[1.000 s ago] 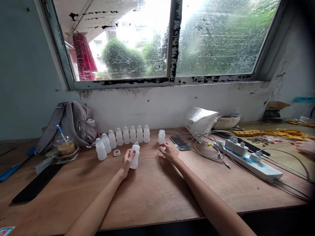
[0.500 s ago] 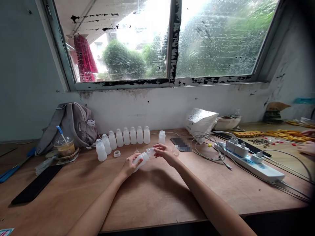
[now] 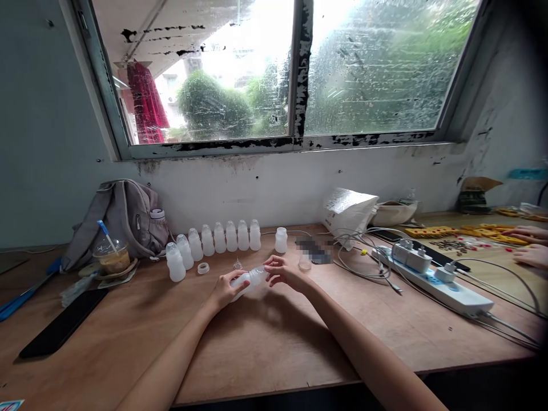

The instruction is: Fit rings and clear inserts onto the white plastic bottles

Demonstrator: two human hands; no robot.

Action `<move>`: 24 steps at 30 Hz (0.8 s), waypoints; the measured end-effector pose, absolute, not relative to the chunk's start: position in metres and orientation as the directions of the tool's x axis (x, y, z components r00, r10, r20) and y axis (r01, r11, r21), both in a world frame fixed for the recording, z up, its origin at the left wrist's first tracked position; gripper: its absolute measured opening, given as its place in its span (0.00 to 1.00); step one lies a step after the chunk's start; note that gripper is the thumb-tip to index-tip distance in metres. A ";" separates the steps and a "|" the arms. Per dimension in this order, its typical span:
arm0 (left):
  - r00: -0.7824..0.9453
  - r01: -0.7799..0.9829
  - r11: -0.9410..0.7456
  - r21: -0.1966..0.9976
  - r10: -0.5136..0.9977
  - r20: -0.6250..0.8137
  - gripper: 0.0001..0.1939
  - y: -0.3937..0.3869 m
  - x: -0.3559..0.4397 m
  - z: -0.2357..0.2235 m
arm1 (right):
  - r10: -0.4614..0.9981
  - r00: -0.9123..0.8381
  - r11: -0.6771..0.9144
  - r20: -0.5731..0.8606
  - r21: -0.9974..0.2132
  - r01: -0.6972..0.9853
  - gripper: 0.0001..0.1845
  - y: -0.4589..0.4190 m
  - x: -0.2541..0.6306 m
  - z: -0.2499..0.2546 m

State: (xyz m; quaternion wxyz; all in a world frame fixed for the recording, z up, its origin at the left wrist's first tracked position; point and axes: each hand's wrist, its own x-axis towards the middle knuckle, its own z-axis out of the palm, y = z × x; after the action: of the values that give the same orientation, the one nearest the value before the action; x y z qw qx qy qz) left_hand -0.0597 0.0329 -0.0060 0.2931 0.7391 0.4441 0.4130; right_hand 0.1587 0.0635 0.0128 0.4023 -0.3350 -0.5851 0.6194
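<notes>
Bottle (image 3: pixel 245 289) sits tilted in the left hand (image 3: pixel 225 290); the right hand (image 3: pixel 286 270) holds its clear cap (image 3: pixel 259 274), likely putting it on; a straight push seems needed.

A wooden desk (image 3: pixel 231 365) carries capped bottles (image 3: pixel 219 238) beyond the hands (image 3: pixel 225 290), a power strip (image 3: pixel 460 295) to their right, a backpack (image 3: pixel 124 214) and flat black slab (image 3: pixel 64 322) to their left.
</notes>
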 end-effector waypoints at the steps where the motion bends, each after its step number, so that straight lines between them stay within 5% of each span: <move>1: 0.282 0.416 -0.436 0.798 0.896 0.342 0.19 0.032 -0.059 -0.006 | 0.873 -0.488 -0.053 0.000 -0.994 -0.095 0.17 0.063 0.160 0.013; 12: 0.335 0.415 -0.489 0.768 0.866 0.371 0.17 0.025 -0.055 -0.006 | 0.854 -0.495 -0.318 -0.160 -0.914 -0.253 0.22 0.053 0.123 -0.009; 20: 0.148 0.454 -0.423 0.784 0.904 0.402 0.21 0.023 -0.047 -0.009 | 0.886 -0.443 -0.243 -0.140 -0.952 -0.185 0.19 0.054 0.118 -0.014; 24: 0.080 0.465 -0.391 0.794 0.912 0.402 0.22 0.022 -0.045 -0.011 | 0.930 -0.368 -0.019 0.003 -0.998 -0.057 0.18 0.056 0.115 -0.015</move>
State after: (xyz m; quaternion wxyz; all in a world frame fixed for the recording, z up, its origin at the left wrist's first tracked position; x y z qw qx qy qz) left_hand -0.0453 0.0220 -0.0106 0.2417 0.6941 0.4962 0.4622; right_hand 0.1147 0.0556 -0.0151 0.4102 -0.3846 -0.5675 0.6015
